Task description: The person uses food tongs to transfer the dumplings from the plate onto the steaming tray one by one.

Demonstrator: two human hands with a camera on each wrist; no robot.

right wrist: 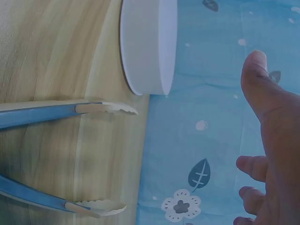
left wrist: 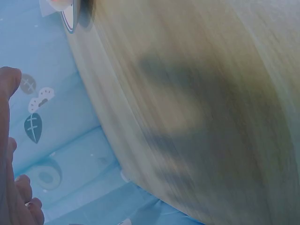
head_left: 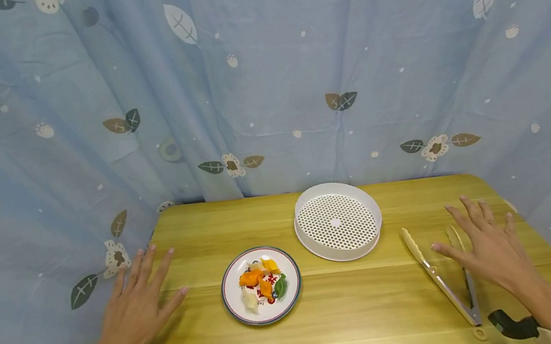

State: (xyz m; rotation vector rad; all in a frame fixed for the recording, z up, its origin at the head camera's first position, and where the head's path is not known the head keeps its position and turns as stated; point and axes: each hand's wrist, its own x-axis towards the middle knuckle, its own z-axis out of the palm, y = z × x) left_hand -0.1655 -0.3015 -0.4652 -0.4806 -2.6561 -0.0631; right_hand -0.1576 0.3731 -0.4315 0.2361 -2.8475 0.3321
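a person's two hands are hovering over a wooden bench [head_left: 341, 312] backed by a blue leaf-print curtain [head_left: 260, 78]. the left hand [head_left: 137, 308] is spreading its fingers flat and relaxed above the bench's left edge, holding nothing, with part of it reaching out past the edge over the curtain. the right hand [head_left: 490, 249] is likewise lying open with fingers splayed near the right edge, just above a pair of tongs [head_left: 446, 280], gripping nothing; whether it is touching them cannot be told. the tongs are lying flat on the bench by the right edge, their arms parted and their scalloped tips [right wrist: 112, 110] pointing toward the far edge, the joined end toward the near edge. a white perforated tray [head_left: 338, 228] is sitting near the middle of the far edge, just beyond the tong tips and apart from them. a small plate [head_left: 266, 313] with a dark rim is resting left of centre, between the left hand and the tray, carrying orange, yellow, green and pale food pieces [head_left: 262, 282]. the left wrist view is blurring, showing only bench grain, curtain and a sliver of the plate.
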